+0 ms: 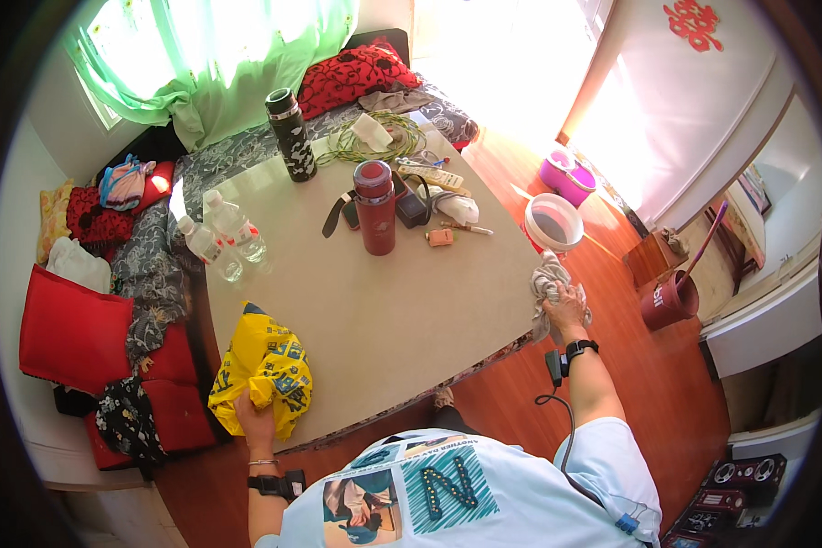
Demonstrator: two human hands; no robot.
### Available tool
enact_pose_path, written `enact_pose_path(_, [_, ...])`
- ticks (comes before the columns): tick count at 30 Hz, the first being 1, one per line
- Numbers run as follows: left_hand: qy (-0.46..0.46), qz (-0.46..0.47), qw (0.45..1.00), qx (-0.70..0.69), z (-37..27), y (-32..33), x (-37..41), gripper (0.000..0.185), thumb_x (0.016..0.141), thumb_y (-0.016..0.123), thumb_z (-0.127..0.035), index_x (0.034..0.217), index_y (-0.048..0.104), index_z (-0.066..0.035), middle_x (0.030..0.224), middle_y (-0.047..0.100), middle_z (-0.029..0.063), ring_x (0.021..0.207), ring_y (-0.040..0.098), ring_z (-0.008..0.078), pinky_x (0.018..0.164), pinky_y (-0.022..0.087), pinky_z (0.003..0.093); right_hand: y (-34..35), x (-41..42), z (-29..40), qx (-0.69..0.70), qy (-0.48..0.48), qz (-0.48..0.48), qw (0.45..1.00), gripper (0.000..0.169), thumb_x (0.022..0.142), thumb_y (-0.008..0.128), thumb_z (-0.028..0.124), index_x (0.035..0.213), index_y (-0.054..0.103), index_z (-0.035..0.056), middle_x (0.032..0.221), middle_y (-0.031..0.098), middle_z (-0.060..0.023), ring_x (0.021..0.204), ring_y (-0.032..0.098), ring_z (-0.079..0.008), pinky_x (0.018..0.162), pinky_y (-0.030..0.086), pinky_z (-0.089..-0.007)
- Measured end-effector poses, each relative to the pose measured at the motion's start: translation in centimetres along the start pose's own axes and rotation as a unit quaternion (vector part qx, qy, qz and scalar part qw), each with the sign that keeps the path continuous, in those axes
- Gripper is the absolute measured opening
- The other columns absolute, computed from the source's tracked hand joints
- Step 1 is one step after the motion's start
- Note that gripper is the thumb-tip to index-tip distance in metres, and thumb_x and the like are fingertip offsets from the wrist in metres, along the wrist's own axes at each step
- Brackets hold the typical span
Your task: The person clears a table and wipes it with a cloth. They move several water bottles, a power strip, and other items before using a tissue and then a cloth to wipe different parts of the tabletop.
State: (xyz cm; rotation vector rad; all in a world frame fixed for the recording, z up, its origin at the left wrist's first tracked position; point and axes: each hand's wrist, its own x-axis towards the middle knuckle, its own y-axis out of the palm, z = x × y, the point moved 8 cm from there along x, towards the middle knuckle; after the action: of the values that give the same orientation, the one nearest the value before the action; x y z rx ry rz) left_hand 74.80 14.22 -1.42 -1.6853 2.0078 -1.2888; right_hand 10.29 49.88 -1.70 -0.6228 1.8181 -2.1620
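Observation:
My left hand (253, 416) grips a crumpled yellow plastic bag (289, 356) bearing dark blue print, at the near left corner of the table (383, 322). What the bag contains is hidden. At the table's right edge my right hand (566, 305) holds a bunched grey-white cloth (546, 277), part of which hangs over the side. A red insulated bottle (375, 219) stands mid-table. Behind it rises a taller black-and-white patterned flask (292, 140). Two clear plastic bottles (236, 226) (209, 248) stand near the left edge.
Beside the red bottle are a black adapter (411, 207), a remote control (438, 179) and a small orange box (441, 237). Coiled green-yellow cable (342, 147) lies farther back. A white bucket (553, 222), a purple mop bucket (567, 177) and a maroon bin (670, 301) stand on the floor; a sofa lines the left.

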Motion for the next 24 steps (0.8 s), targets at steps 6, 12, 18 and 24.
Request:
enact_pose_path(6, [-0.024, 0.115, 0.988, 0.104, -2.5, 1.3, -0.2, 0.059, 0.07, 0.079, -0.019, 0.12, 0.052, -0.005, 0.119, 0.055, 0.014, 0.108, 0.054, 0.0377, 0.087, 0.045, 0.0448, 1.3, -1.0, 2.3, -0.054, -0.072, 0.003, 0.996, 0.062, 0.073, 0.073, 0.039, 0.127, 0.059, 0.0101, 0.129, 0.052, -0.0192, 0.122, 0.048, -0.0372, 0.101, 0.043, -0.0466])
enact_pose_path(12, [-0.019, 0.117, 0.988, 0.1, -2.0, 0.8, 0.3, 0.056, 0.067, 0.08, -0.013, 0.116, 0.054, -0.006, 0.111, 0.057, 0.0147, 0.106, 0.055, 0.0392, 0.084, 0.048, 0.0455, 0.4, -8.3, 17.8, 0.053, -0.323, 0.025, 0.945, 0.063, 0.071, 0.074, 0.035, 0.125, 0.057, 0.0076, 0.128, 0.051, -0.0234, 0.115, 0.051, -0.0404, 0.095, 0.046, -0.0496])
enact_pose_path(18, [-0.05, 0.042, 0.996, -0.054, -2.9, -3.5, -2.8, 0.044, 0.067, 0.079, -0.006, 0.106, 0.06, -0.005, 0.103, 0.062, 0.0146, 0.1, 0.058, 0.0386, 0.085, 0.048, 0.0421, 0.9, -10.4, 33.1, 0.099, -0.415, 0.061, 0.902, 0.066, 0.074, 0.071, 0.035, 0.129, 0.053, 0.0026, 0.131, 0.05, -0.027, 0.118, 0.048, -0.0412, 0.098, 0.042, -0.0482])
enact_pose_path(24, [-0.092, -0.012, 0.987, -0.129, -1.8, -7.8, -7.6, 0.042, 0.068, 0.079, -0.002, 0.105, 0.06, -0.004, 0.103, 0.062, 0.0118, 0.099, 0.06, 0.0319, 0.087, 0.048, 0.0368, 4.7, -7.9, 46.5, 0.063, -0.399, 0.054, 0.913, 0.062, 0.078, 0.066, 0.042, 0.125, 0.054, 0.0033, 0.133, 0.048, -0.0227, 0.123, 0.044, -0.0382, 0.1, 0.04, -0.049])
